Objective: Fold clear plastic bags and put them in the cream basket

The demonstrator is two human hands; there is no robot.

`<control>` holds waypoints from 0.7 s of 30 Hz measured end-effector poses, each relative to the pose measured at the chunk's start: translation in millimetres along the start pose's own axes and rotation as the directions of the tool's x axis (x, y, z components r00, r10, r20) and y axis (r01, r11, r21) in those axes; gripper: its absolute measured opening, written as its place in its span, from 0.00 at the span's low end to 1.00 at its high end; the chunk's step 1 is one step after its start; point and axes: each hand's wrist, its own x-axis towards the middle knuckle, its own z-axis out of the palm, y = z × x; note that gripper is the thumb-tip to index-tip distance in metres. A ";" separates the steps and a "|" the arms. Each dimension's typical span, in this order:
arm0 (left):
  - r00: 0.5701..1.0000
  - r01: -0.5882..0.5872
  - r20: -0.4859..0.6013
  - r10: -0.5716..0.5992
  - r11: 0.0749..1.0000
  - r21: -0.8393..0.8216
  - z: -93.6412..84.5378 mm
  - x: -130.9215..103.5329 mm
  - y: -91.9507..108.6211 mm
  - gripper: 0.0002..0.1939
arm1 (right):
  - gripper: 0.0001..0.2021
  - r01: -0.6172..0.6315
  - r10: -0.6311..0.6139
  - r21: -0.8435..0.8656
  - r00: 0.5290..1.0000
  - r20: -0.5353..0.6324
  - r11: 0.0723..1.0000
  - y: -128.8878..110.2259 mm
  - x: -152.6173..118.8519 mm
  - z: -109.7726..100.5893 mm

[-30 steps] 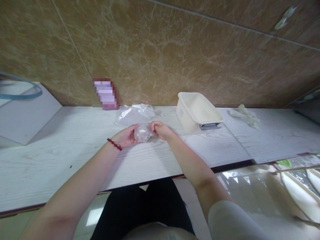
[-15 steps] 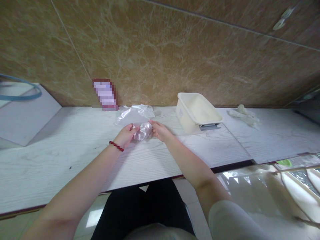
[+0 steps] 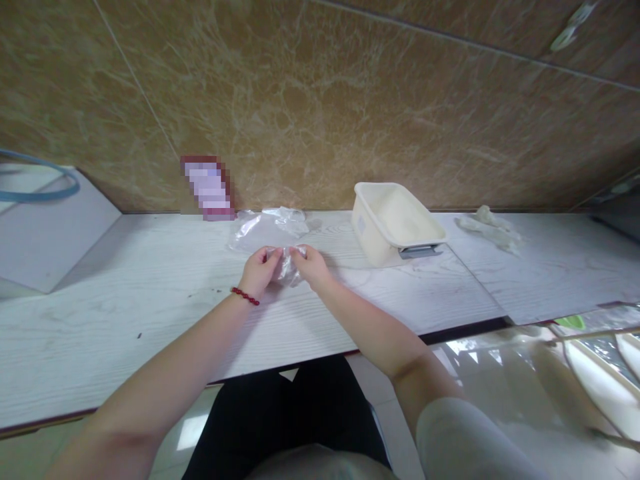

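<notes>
A crumpled clear plastic bag (image 3: 287,271) is held between my two hands, low over the white wood-grain table. My left hand (image 3: 260,268), with a red bead bracelet at the wrist, pinches its left side. On its right side my right hand (image 3: 311,265) is closed on the same plastic, thumb on top. Just beyond the hands, a flatter clear plastic bag (image 3: 270,228) lies near the wall. Whether anything is inside the held plastic cannot be made out.
A cream bin (image 3: 375,243) with a grey latch stands right of my hands. Farther right lies crumpled whitish plastic (image 3: 493,230). A blurred red-and-white card (image 3: 209,189) leans on the wall. At the far left is a grey-white box (image 3: 60,233) with a blue band (image 3: 45,197).
Both hands have come closer together on the held plastic, the left one moving right and the right one slightly left. Less of the plastic shows between them.
</notes>
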 end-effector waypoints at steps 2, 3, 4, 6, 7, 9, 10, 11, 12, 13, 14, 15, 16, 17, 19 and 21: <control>0.998 -0.058 -0.024 0.060 0.995 0.080 0.8 -1.0 -0.4 0.16 | 0.14 0.000 -0.002 -0.041 0.999 -0.037 0.999 -0.6 -1.0 2.9; 0.996 -0.083 -0.036 0.087 0.991 0.110 0.9 -1.1 -0.6 0.16 | 0.13 0.007 -0.010 -0.066 0.999 -0.047 0.998 -1.1 -1.5 3.7; 0.993 -0.105 -0.048 0.112 0.986 0.132 0.8 -1.0 -0.9 0.15 | 0.13 0.022 -0.027 -0.093 0.998 -0.051 0.995 -1.7 -2.1 4.0; 0.986 -0.135 -0.075 0.148 0.978 0.162 0.2 0.0 -1.7 0.14 | 0.12 0.076 -0.084 -0.153 0.995 -0.048 0.985 -3.8 -3.5 3.1; 0.983 -0.142 -0.089 0.159 0.975 0.172 -0.3 0.5 -2.1 0.14 | 0.12 0.108 -0.118 -0.183 0.992 -0.041 0.977 -5.2 -4.3 2.1; 0.977 -0.156 -0.112 0.179 0.970 0.185 -1.1 1.5 -2.6 0.14 | 0.13 0.156 -0.168 -0.234 0.985 -0.032 0.959 -8.4 -6.0 -0.4; 0.975 -0.163 -0.123 0.187 0.970 0.182 -1.4 1.7 -2.7 0.15 | 0.13 0.165 -0.178 -0.252 0.984 -0.028 0.954 -10.0 -6.9 -1.6; 0.972 -0.167 -0.133 0.191 0.971 0.171 -1.5 1.8 -2.5 0.15 | 0.14 0.169 -0.181 -0.260 0.983 -0.021 0.951 -11.6 -7.7 -2.7; 0.971 -0.170 -0.145 0.192 0.973 0.156 -1.3 1.6 -2.1 0.16 | 0.14 0.170 -0.179 -0.258 0.984 -0.010 0.951 -13.1 -8.5 -3.6; 0.969 -0.171 -0.156 0.192 0.975 0.139 -1.0 1.1 -1.6 0.16 | 0.14 0.170 -0.175 -0.249 0.985 0.002 0.954 -14.4 -9.2 -4.2; 0.967 -0.172 -0.167 0.192 0.977 0.125 -0.6 0.5 -0.9 0.16 | 0.15 0.168 -0.170 -0.235 0.985 0.013 0.957 -15.5 -9.8 -4.7; 0.965 -0.173 -0.176 0.192 0.978 0.115 -0.1 -0.2 0.1 0.16 | 0.15 0.166 -0.165 -0.219 0.986 0.021 0.962 -16.2 -10.3 -5.0; 0.965 -0.174 -0.180 0.192 0.979 0.111 0.2 -1.0 1.3 0.16 | 0.14 0.163 -0.161 -0.203 0.987 0.026 0.965 -16.7 -10.6 -5.1; 0.965 -0.173 -0.182 0.191 0.979 0.110 0.0 -1.7 2.8 0.15 | 0.14 0.157 -0.155 -0.189 0.988 0.026 0.969 -16.7 -10.6 -5.2; 0.966 -0.167 -0.179 0.185 0.980 0.112 -2.1 -2.8 6.7 0.15 | 0.13 0.144 -0.141 -0.155 0.990 0.029 0.977 -15.2 -9.2 -5.5; 0.967 -0.174 -0.163 0.197 0.974 0.145 -7.4 -2.7 11.4 0.15 | 0.13 0.124 -0.119 -0.103 0.991 0.053 0.987 -12.1 -5.8 -6.6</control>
